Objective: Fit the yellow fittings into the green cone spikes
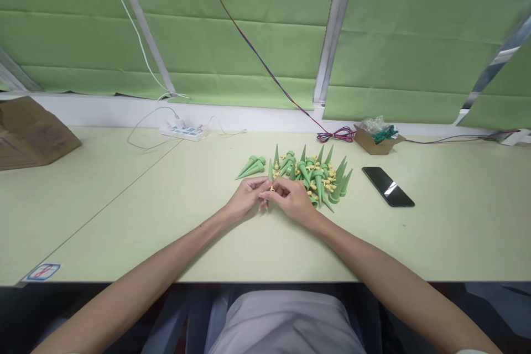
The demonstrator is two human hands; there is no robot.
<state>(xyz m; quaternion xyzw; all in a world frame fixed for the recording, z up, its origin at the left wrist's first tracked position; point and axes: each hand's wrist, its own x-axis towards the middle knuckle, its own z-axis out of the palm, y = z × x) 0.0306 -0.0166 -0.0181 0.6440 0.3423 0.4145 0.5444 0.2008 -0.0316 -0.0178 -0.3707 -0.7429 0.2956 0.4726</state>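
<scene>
My left hand [248, 196] is closed around a green plastic watering spike [270, 170], whose tip points up between my two hands. My right hand [294, 198] meets it there, fingers pinched on a small yellow valve piece [272, 188] at the spike's wide end. Fingers cover most of that joint. Just beyond and right of my hands lies a pile of green spikes [318, 180] mixed with small yellow pieces [331, 183]. Two more green spikes [251, 166] lie side by side, apart from the pile, past my left hand.
Right of the pile lies a black phone [388, 186]. Behind it stands a small open carton [375, 142] with plastic and green material inside. A coiled cable [337, 134], a power strip [185, 131] and a large cardboard box [37, 133] are along the table's back and left.
</scene>
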